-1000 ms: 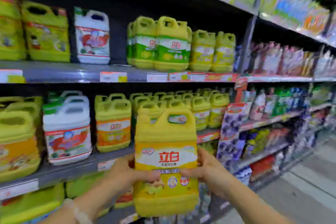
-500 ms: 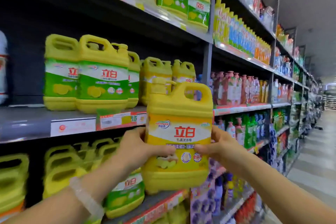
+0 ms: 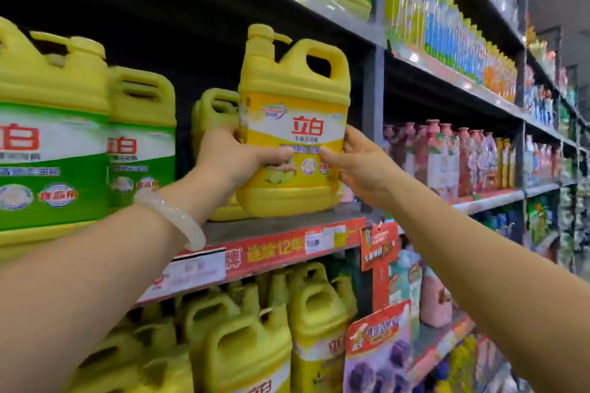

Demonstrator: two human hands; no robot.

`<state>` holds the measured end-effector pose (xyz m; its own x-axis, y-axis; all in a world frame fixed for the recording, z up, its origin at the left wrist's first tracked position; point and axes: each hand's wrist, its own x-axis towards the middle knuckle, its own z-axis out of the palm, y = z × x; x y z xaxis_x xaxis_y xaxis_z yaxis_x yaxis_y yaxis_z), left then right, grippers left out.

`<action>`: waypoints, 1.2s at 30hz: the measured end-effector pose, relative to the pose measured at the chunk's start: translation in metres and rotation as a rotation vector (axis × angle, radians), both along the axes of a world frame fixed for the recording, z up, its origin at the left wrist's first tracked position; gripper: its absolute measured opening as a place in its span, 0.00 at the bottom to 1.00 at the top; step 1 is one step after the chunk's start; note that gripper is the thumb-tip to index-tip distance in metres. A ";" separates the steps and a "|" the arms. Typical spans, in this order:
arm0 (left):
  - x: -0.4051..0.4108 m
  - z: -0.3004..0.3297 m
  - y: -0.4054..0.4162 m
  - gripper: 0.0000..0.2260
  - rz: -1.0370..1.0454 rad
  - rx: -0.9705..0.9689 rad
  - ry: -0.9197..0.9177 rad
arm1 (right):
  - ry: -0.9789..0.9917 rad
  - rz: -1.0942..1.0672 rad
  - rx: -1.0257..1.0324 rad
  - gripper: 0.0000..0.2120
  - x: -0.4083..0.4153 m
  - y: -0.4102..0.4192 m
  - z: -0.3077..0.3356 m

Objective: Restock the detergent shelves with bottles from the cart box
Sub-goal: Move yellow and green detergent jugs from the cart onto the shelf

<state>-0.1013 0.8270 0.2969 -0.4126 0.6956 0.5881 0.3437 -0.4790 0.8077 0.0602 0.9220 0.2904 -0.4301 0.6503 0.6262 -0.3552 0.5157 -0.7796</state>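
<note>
Yellow detergent bottle [image 3: 292,124] upright, label outward

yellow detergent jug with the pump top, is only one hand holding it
No, both the left hand and the right hand grip the yellow detergent jug by its sides at the shelf.

1. The yellow detergent bottle [image 3: 293,137] looks like smooth, slightly matt plastic with a glossy printed label.
2. The shelf [image 3: 274,225] is grey matt metal.
3. Its front edge carries a glossy red paper price strip [image 3: 287,249].
4. The bracelet [image 3: 170,217] is pale, polished and translucent.
</note>
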 end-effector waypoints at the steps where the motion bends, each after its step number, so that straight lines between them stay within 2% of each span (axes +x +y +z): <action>1: 0.001 -0.002 0.011 0.24 0.039 -0.010 -0.007 | -0.004 0.010 0.000 0.23 -0.003 0.015 0.000; 6: 0.009 -0.025 0.063 0.34 0.180 -0.061 -0.007 | -0.065 0.066 -0.076 0.23 0.000 0.077 -0.015; 10: 0.022 -0.036 0.089 0.19 0.248 -0.110 0.125 | -0.034 0.096 -0.100 0.22 0.014 0.109 -0.028; 12: 0.030 -0.032 0.094 0.27 0.319 -0.207 0.301 | -0.041 -0.006 -0.061 0.21 0.021 0.119 -0.032; 14: 0.038 -0.028 0.101 0.35 0.346 -0.342 0.424 | -0.078 -0.194 0.026 0.20 0.027 0.126 -0.037; 17: 0.050 -0.025 0.113 0.43 0.376 -0.456 0.496 | -0.199 -0.481 0.209 0.18 0.031 0.128 -0.043; 18: 0.052 -0.026 0.116 0.44 0.392 -0.455 0.465 | -0.275 -0.560 0.280 0.18 0.033 0.127 -0.043; 19: 0.054 -0.027 0.117 0.39 0.397 -0.447 0.424 | -0.355 -0.627 0.341 0.20 0.034 0.127 -0.042; 21: 0.056 -0.031 0.117 0.21 0.382 -0.422 0.351 | -0.477 -0.705 0.414 0.22 0.037 0.126 -0.037; 22: 0.056 -0.033 0.117 0.15 0.367 -0.405 0.329 | -0.526 -0.722 0.429 0.24 0.037 0.125 -0.035; 24: 0.054 -0.034 0.117 0.13 0.321 -0.365 0.291 | -0.617 -0.750 0.432 0.30 0.039 0.121 -0.032; 26: 0.053 -0.034 0.117 0.13 0.288 -0.348 0.237 | -0.669 -0.825 0.464 0.33 0.042 0.117 -0.030; 28: 0.056 -0.036 0.118 0.15 0.281 -0.345 0.190 | -0.662 -0.890 0.516 0.30 0.047 0.115 -0.030; 30: 0.060 -0.038 0.121 0.19 0.292 -0.333 0.163 | -0.629 -0.867 0.507 0.28 0.051 0.116 -0.032; 33: 0.063 -0.042 0.123 0.19 0.327 -0.304 0.156 | -0.562 -0.811 0.483 0.27 0.051 0.119 -0.038; 36: 0.067 -0.046 0.123 0.31 0.401 -0.290 0.164 | -0.502 -0.763 0.441 0.28 0.050 0.121 -0.039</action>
<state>-0.0344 0.9498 0.2511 -0.5983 0.6459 0.4742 0.5877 -0.0485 0.8076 0.1105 1.0429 0.2511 -0.2755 0.6161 0.7379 0.5058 0.7457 -0.4337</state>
